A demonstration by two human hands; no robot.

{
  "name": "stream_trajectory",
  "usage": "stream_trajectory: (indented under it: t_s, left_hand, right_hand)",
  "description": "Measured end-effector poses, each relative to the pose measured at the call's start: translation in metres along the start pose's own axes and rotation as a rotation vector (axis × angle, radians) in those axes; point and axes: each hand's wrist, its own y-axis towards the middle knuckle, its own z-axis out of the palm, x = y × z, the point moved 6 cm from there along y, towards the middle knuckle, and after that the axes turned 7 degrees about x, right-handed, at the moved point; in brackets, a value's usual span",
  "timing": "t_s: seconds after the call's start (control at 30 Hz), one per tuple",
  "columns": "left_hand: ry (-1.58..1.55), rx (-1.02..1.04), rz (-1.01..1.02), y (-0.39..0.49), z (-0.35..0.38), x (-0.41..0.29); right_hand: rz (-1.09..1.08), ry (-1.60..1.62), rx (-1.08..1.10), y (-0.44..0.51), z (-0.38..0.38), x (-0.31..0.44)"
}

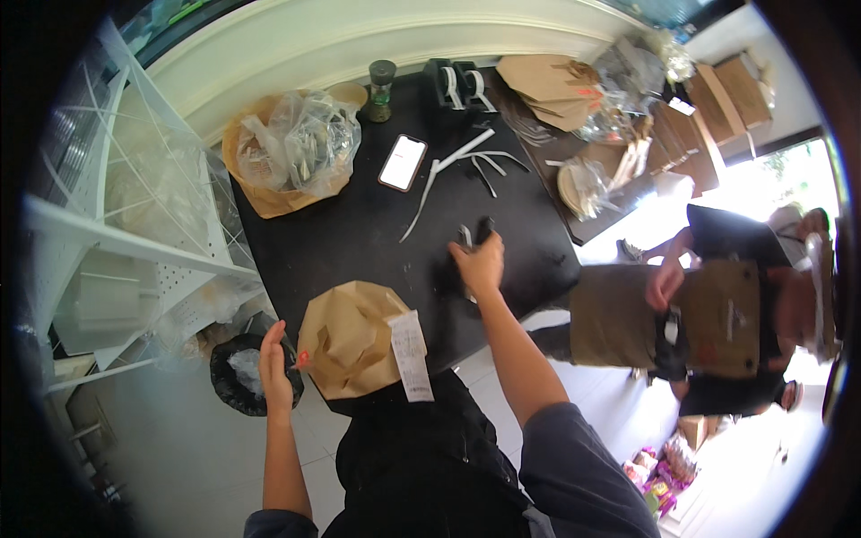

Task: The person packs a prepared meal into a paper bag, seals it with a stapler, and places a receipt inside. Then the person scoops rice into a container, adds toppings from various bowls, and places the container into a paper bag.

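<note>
On the near edge of the black table (377, 259) sits a brown paper bag (350, 336) with a creased, folded top. A long white printed receipt (409, 360) hangs down its right side, and a small red mark shows at its left. My left hand (274, 373) is held upright just left of the bag, holding nothing. Farther up and to the right, my right hand (481, 263) grips a black and metal hand tool (485, 230) over the table. The tool looks like a stapler, but my fingers cover most of it.
Thin white strips (464, 156) lie beside a lit phone (402, 163). Tape dispensers (461, 84), a grinder jar (381, 91) and a paper bag of plastic bags (292, 151) line the back. A person in a brown apron (619, 313) stands right; a black-lined bin (229, 376) is left.
</note>
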Motion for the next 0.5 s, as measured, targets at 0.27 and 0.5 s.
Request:
stream_trajectory:
  t_s: [0.27,0.5]
  left_hand:
    - [-0.893,-0.290,-0.344,-0.030,0.043,0.022]
    - [-0.943,-0.408,-0.274,-0.035,0.057,0.012]
  right_hand:
    - [-0.147,-0.321,0.043,0.077,0.030,-0.052]
    - [-0.743,-0.071,0.162,0.086,0.109,0.054]
